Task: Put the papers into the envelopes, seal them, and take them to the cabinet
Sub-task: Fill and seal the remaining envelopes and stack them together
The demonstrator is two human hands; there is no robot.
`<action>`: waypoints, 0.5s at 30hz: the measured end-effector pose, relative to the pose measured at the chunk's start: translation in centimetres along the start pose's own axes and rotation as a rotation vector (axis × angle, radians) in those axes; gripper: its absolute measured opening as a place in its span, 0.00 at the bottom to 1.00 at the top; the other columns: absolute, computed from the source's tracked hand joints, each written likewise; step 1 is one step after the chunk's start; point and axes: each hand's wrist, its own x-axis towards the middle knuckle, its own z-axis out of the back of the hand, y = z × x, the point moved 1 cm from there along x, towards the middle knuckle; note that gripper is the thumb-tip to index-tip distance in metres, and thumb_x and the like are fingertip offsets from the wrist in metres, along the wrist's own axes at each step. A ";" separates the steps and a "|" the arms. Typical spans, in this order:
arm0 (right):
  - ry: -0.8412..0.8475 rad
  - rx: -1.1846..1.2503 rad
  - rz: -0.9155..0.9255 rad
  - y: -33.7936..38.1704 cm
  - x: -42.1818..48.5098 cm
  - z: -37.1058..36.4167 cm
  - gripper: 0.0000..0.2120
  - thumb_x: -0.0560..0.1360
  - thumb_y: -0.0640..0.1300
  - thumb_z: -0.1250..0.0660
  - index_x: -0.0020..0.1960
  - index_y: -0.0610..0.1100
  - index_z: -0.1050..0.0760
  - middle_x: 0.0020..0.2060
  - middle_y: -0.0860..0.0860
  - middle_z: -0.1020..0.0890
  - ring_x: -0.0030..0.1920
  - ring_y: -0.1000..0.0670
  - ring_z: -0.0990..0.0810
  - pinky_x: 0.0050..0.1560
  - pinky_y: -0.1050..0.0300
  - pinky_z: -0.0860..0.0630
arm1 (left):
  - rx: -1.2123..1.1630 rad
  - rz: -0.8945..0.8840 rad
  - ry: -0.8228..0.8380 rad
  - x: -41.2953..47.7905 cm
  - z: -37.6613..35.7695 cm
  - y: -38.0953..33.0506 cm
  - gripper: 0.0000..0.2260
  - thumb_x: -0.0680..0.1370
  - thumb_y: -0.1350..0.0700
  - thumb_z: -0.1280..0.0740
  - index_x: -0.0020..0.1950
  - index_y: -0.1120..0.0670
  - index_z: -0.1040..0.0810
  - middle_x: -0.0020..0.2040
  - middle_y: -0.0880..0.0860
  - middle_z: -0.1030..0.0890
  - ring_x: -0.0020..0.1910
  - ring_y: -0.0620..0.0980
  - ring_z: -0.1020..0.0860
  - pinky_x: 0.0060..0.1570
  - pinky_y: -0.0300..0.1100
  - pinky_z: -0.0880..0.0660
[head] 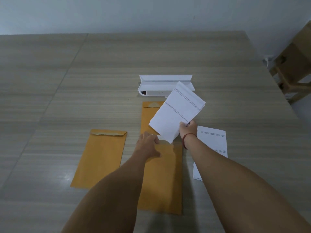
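My right hand (188, 130) grips a sheaf of white printed papers (176, 113) by its lower right corner, held tilted above the table. The sheaf's near end dips toward the mouth of a large brown envelope (161, 179) lying lengthwise in front of me. My left hand (148, 145) rests on that envelope near its opening, fingers at the edge beside the papers. Another brown envelope (101, 157) lies flat to the left, flap open. A further brown envelope end (151, 108) shows behind the papers. One more printed sheet (213, 145) lies on the table under my right forearm.
A white device with an open lid (161, 84) stands on the wooden table (67, 81) just beyond the envelopes. Cardboard boxes (292, 68) stand on the floor past the table's right edge. A pale wall runs along the back.
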 end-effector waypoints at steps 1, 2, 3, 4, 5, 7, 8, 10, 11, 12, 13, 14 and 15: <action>0.007 -0.004 0.004 -0.2 0.1 -0.2 0.05 0.77 0.37 0.39 0.53 0.42 0.30 0.48 0.47 0.22 0.47 0.46 0.22 0.48 0.55 0.25 | 0.009 -0.002 0.001 0.2 0.1 0.0 0.22 0.64 0.49 0.21 0.52 0.50 0.25 0.60 0.50 0.32 0.61 0.51 0.33 0.61 0.45 0.30; 0.012 -0.003 0.001 -0.3 0.0 -0.3 0.07 0.77 0.37 0.39 0.54 0.41 0.29 0.49 0.47 0.22 0.47 0.46 0.22 0.49 0.54 0.25 | 0.018 -0.001 0.007 0.3 0.2 -0.1 0.21 0.64 0.49 0.21 0.50 0.50 0.26 0.59 0.50 0.31 0.60 0.51 0.34 0.60 0.45 0.31; 0.018 -0.003 -0.006 -0.4 -0.1 -0.4 0.09 0.77 0.37 0.39 0.57 0.39 0.28 0.50 0.46 0.21 0.48 0.46 0.22 0.50 0.54 0.25 | 0.022 -0.002 0.011 0.4 0.3 -0.3 0.20 0.64 0.50 0.20 0.48 0.49 0.27 0.57 0.50 0.31 0.59 0.50 0.34 0.59 0.44 0.31; 0.024 -0.003 -0.013 -0.5 -0.1 -0.5 0.11 0.77 0.37 0.39 0.59 0.38 0.28 0.52 0.45 0.20 0.48 0.46 0.22 0.50 0.54 0.25 | 0.020 -0.009 0.015 0.5 0.3 -0.3 0.20 0.64 0.50 0.20 0.46 0.49 0.29 0.55 0.49 0.30 0.58 0.50 0.33 0.57 0.43 0.31; 0.030 -0.008 -0.015 -0.6 -0.2 -0.6 0.12 0.77 0.37 0.39 0.61 0.38 0.28 0.54 0.44 0.20 0.49 0.46 0.22 0.50 0.55 0.25 | 0.011 -0.018 0.023 0.6 0.3 -0.4 0.20 0.63 0.51 0.20 0.45 0.49 0.30 0.53 0.49 0.29 0.56 0.50 0.32 0.53 0.42 0.31; 0.054 -0.039 -0.014 -0.7 -0.4 -0.6 0.13 0.78 0.38 0.39 0.62 0.39 0.28 0.56 0.44 0.20 0.52 0.46 0.21 0.49 0.56 0.27 | -0.056 -0.030 0.052 0.7 0.3 -0.3 0.20 0.63 0.54 0.20 0.44 0.49 0.30 0.48 0.47 0.27 0.51 0.49 0.30 0.47 0.41 0.31; 0.070 -0.064 -0.012 -0.8 -0.5 -0.7 0.13 0.78 0.38 0.39 0.62 0.39 0.28 0.57 0.45 0.20 0.54 0.45 0.21 0.50 0.55 0.27 | -0.106 -0.026 0.065 0.7 0.2 -0.2 0.20 0.62 0.55 0.20 0.44 0.49 0.29 0.47 0.47 0.26 0.49 0.49 0.29 0.45 0.40 0.30; 0.107 -0.142 0.000 -1.1 -0.7 -0.7 0.14 0.78 0.38 0.40 0.63 0.40 0.28 0.59 0.45 0.21 0.58 0.43 0.22 0.52 0.55 0.27 | -0.196 -0.001 0.064 0.8 0.1 0.1 0.20 0.62 0.56 0.20 0.44 0.49 0.28 0.45 0.47 0.27 0.47 0.48 0.29 0.43 0.40 0.29; 0.122 -0.187 0.011 -1.2 -0.8 -0.6 0.14 0.78 0.39 0.40 0.63 0.40 0.28 0.60 0.45 0.21 0.60 0.43 0.22 0.54 0.54 0.27 | -0.238 0.014 0.051 0.8 0.1 0.3 0.20 0.62 0.57 0.20 0.45 0.49 0.27 0.45 0.47 0.28 0.46 0.48 0.29 0.43 0.40 0.29; 0.132 -0.223 0.021 -1.3 -0.9 -0.6 0.14 0.79 0.39 0.41 0.63 0.39 0.28 0.60 0.45 0.21 0.60 0.43 0.23 0.57 0.53 0.28 | -0.277 0.027 0.038 0.8 0.1 0.4 0.19 0.62 0.57 0.20 0.45 0.50 0.26 0.44 0.47 0.28 0.45 0.47 0.29 0.43 0.40 0.29; 0.139 -0.250 0.030 -1.3 -0.9 -0.5 0.14 0.79 0.38 0.41 0.64 0.39 0.29 0.61 0.45 0.22 0.61 0.43 0.23 0.58 0.52 0.28 | -0.301 0.033 0.027 0.9 0.1 0.5 0.18 0.63 0.57 0.20 0.47 0.50 0.25 0.44 0.47 0.28 0.45 0.47 0.29 0.43 0.40 0.28; 0.143 -0.271 0.039 -1.4 -0.8 -0.4 0.14 0.79 0.38 0.41 0.64 0.39 0.29 0.61 0.44 0.22 0.61 0.43 0.23 0.59 0.51 0.28 | -0.307 0.036 0.017 0.9 0.2 0.5 0.17 0.65 0.57 0.21 0.48 0.51 0.24 0.45 0.47 0.27 0.45 0.47 0.28 0.44 0.40 0.27; 0.145 -0.292 0.050 -1.4 -0.8 -0.3 0.14 0.79 0.38 0.41 0.63 0.39 0.29 0.61 0.44 0.22 0.61 0.43 0.23 0.60 0.51 0.28 | -0.302 0.035 0.010 0.9 0.2 0.6 0.16 0.66 0.57 0.22 0.50 0.52 0.23 0.46 0.48 0.26 0.45 0.47 0.27 0.45 0.40 0.27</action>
